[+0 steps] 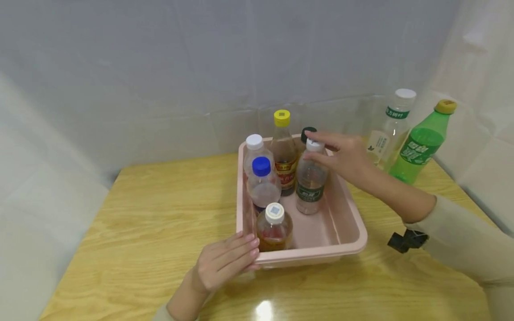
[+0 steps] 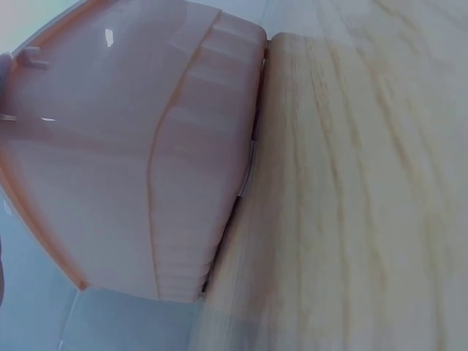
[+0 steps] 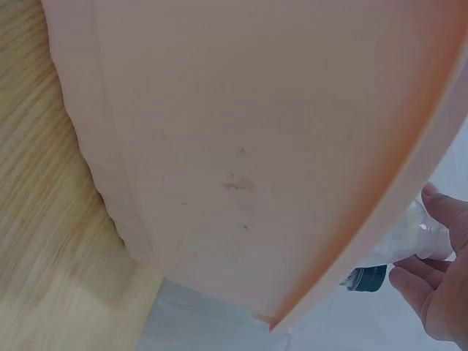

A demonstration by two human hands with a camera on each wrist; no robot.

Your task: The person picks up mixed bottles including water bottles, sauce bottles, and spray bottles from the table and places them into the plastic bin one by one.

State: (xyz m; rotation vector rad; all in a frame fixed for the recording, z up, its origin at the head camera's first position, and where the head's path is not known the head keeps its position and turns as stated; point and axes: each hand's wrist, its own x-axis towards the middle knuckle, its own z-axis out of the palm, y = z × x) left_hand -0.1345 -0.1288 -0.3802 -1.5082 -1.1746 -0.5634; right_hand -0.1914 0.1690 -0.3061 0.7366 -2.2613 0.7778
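Observation:
My right hand reaches over the right side of a pink plastic tub and grips a clear bottle near its white cap. That bottle stands upright in the tub and has a dark green label. In the right wrist view, thumb and fingers curve around the bottle's neck. Just behind it is a dark-capped bottle, mostly hidden. My left hand rests on the tub's near left corner, fingers extended along the rim. Close to its fingertips stands a white-capped bottle with amber liquid.
Also in the tub are a yellow-capped bottle, a blue-capped bottle and a white-capped clear bottle. Right of the tub, on the wooden table, stand a white-capped bottle and a green bottle. White sheeting hangs behind.

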